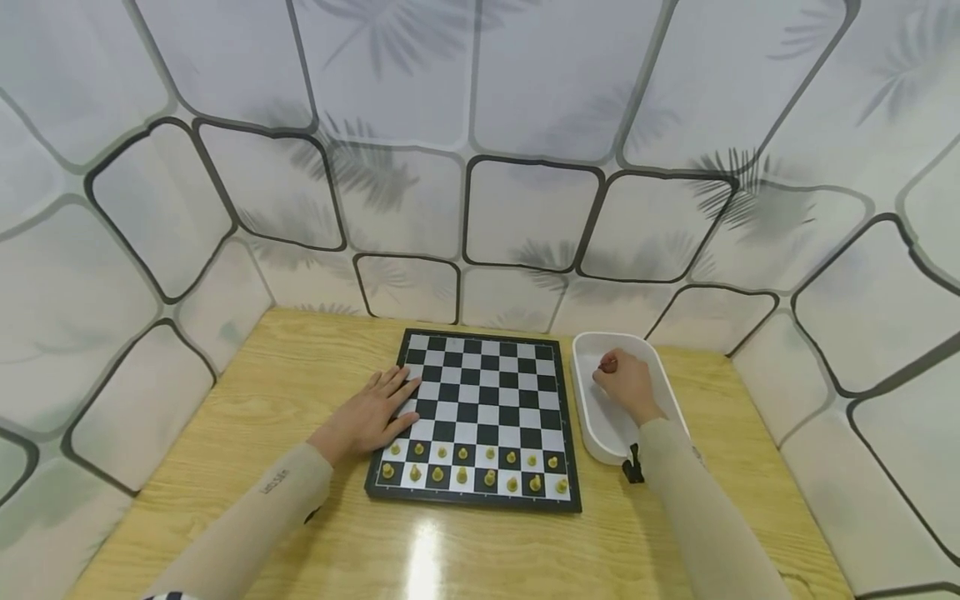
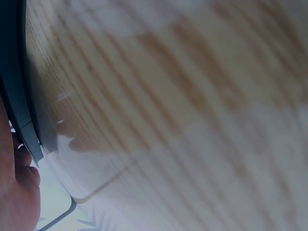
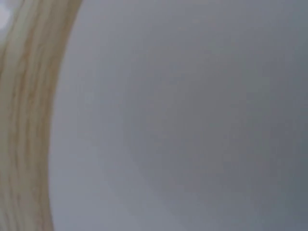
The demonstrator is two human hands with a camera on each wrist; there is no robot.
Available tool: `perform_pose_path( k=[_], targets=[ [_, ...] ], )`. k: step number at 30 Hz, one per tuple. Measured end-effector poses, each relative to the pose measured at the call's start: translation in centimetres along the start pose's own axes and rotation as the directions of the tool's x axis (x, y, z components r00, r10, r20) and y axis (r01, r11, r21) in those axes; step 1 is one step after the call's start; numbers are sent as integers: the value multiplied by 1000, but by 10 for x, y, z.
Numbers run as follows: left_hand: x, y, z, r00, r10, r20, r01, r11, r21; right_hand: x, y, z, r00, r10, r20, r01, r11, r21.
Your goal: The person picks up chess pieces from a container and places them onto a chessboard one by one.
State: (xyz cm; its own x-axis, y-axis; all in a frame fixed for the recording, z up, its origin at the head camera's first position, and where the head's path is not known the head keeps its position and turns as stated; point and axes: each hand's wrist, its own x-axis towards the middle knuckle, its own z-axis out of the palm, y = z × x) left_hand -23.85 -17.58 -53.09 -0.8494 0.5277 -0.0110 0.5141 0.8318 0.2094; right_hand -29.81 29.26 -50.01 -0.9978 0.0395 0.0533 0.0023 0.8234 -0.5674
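A black-and-white chessboard (image 1: 480,385) with a dark frame lies on the table. Several yellow-gold chess pieces (image 1: 462,475) stand in two rows along its near side. My left hand (image 1: 375,410) rests at the board's left edge, fingers spread over the border and outer squares. In the left wrist view, part of that hand (image 2: 21,192) shows beside the board's dark edge (image 2: 19,96). My right hand (image 1: 628,385) is over the white tray (image 1: 600,425), fingers curled towards its far end. A small dark patch shows between those fingers; whether it is an object or shadow is unclear.
The tray stands close to the board's right side on the wood-grain table (image 1: 300,375). A small black item (image 1: 633,467) shows by the right wrist, near the tray's front rim. Patterned walls (image 1: 405,200) enclose the table at the back and sides.
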Motion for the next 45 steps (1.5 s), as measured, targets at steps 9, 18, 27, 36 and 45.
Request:
perform_pose_path(
  k=[9,18,27,36,45],
  targets=[
    [0,1,-1,1000,-3,11,3,1000,0,1,-9,-5,999,-28,-29,28,999,15],
    [-1,0,-2,1000,0,-1,0,1000,0,4,-34,-12,994,-81,-77,85,995,47],
    [-2,0,-4,1000,13,1,-13,999,31,8,-58,-4,993,-105,-60,110,991,81],
    [-3,2,-3,1000,22,2,-22,1000,17,13,-81,9,984,-168,-53,173,981,87],
    [-3,0,-1,1000,29,-7,-29,999,34,20,-111,27,978,-209,-26,211,968,138]
  ],
)
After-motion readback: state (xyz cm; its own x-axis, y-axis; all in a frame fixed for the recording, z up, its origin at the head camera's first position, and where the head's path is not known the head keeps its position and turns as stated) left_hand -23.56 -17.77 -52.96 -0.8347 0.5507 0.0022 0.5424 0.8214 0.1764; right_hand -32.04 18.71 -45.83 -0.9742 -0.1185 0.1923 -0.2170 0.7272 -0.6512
